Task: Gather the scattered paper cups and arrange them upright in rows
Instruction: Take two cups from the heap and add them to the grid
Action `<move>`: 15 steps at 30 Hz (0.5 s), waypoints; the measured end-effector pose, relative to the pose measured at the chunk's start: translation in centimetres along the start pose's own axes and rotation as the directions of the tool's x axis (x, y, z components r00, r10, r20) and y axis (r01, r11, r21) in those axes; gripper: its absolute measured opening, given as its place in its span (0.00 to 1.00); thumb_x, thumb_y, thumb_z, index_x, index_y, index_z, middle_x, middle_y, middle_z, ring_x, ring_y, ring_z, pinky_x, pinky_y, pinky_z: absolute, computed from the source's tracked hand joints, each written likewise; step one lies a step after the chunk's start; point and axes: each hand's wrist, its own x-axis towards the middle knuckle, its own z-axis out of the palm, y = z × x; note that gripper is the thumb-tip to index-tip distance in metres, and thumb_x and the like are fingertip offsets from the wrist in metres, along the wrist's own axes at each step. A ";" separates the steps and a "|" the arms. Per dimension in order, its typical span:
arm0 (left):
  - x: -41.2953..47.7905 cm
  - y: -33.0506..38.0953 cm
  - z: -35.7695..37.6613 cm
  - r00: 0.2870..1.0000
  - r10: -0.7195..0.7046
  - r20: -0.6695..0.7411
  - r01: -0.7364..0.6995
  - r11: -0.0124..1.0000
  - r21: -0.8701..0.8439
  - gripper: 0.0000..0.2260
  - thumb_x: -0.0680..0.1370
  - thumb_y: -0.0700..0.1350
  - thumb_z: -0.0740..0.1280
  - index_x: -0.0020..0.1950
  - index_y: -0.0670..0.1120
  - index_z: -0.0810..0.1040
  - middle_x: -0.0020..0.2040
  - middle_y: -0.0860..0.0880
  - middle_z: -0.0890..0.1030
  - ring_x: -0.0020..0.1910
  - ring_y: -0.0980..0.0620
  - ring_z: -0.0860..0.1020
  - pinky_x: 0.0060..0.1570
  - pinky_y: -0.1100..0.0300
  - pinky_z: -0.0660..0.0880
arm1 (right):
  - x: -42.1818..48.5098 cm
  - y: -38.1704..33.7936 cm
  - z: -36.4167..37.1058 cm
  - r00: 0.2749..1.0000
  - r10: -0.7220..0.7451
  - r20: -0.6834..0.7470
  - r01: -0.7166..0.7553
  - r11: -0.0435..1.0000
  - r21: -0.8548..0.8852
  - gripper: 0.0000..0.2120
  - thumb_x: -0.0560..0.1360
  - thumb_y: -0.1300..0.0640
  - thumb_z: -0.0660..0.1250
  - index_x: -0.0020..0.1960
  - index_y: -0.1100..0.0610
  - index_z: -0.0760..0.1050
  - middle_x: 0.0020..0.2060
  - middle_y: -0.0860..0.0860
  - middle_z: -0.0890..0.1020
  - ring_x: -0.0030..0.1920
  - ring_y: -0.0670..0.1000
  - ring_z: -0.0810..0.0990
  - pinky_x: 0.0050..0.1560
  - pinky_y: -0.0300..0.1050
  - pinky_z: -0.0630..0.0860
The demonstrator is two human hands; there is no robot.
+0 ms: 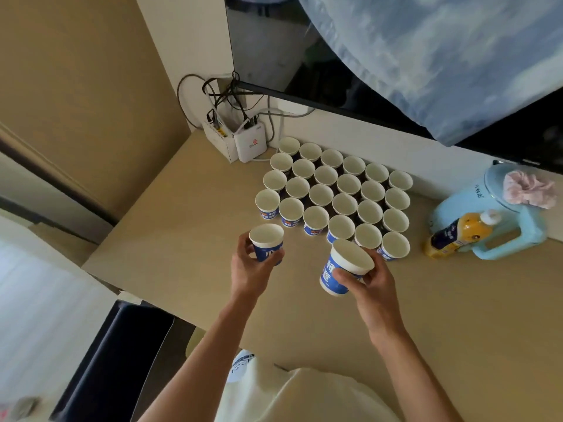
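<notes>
Several blue-and-white paper cups [344,204] stand upright in slanted rows on the beige table [189,239], mouths up. My left hand [248,266] grips one upright cup [267,242] just in front of the left end of the nearest row. My right hand [373,284] holds another cup [344,271], tilted to the left, in front of the right half of that row. Both held cups are slightly apart from the standing ones.
Two white router boxes [239,143] with tangled cables sit at the back left corner. A light blue jug [493,220] with a pink cloth and a yellow bottle [457,233] stand to the right of the cups. A dark screen [335,86] under a blue cloth hangs behind.
</notes>
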 end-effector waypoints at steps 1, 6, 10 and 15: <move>1.1 -0.6 -0.1 1.000 -0.004 0.002 0.004 1.000 0.008 0.25 0.67 0.42 0.81 0.59 0.54 0.76 0.49 0.58 0.83 0.48 0.60 0.81 0.46 0.58 0.80 | 0.2 0.2 0.6 1.000 0.010 -0.017 -0.010 1.000 0.002 0.28 0.62 0.56 0.78 0.62 0.54 0.78 0.52 0.47 0.86 0.51 0.45 0.85 0.47 0.36 0.79; 5.2 -3.8 -0.4 1.000 0.007 0.011 -0.007 0.997 0.083 0.27 0.68 0.42 0.81 0.63 0.52 0.74 0.54 0.55 0.82 0.53 0.52 0.81 0.48 0.58 0.79 | 0.2 1.6 3.3 0.995 0.033 -0.093 -0.033 0.999 -0.002 0.32 0.60 0.53 0.79 0.62 0.55 0.77 0.53 0.49 0.85 0.51 0.46 0.84 0.48 0.37 0.79; 7.7 -6.0 -0.6 0.999 0.029 0.039 -0.035 0.985 0.168 0.29 0.68 0.41 0.80 0.65 0.48 0.73 0.57 0.52 0.81 0.52 0.52 0.79 0.45 0.67 0.74 | 0.3 2.1 5.2 0.992 0.044 -0.119 -0.044 0.999 -0.002 0.27 0.63 0.58 0.78 0.61 0.53 0.76 0.55 0.51 0.84 0.50 0.44 0.84 0.47 0.35 0.79; 9.9 -8.1 -0.5 0.991 0.091 0.093 -0.110 0.967 0.231 0.30 0.65 0.39 0.78 0.65 0.48 0.74 0.59 0.48 0.78 0.52 0.49 0.78 0.48 0.56 0.76 | 0.3 1.9 6.7 0.989 0.026 -0.145 -0.025 1.000 0.011 0.31 0.61 0.54 0.79 0.62 0.55 0.76 0.55 0.52 0.84 0.52 0.47 0.84 0.48 0.37 0.80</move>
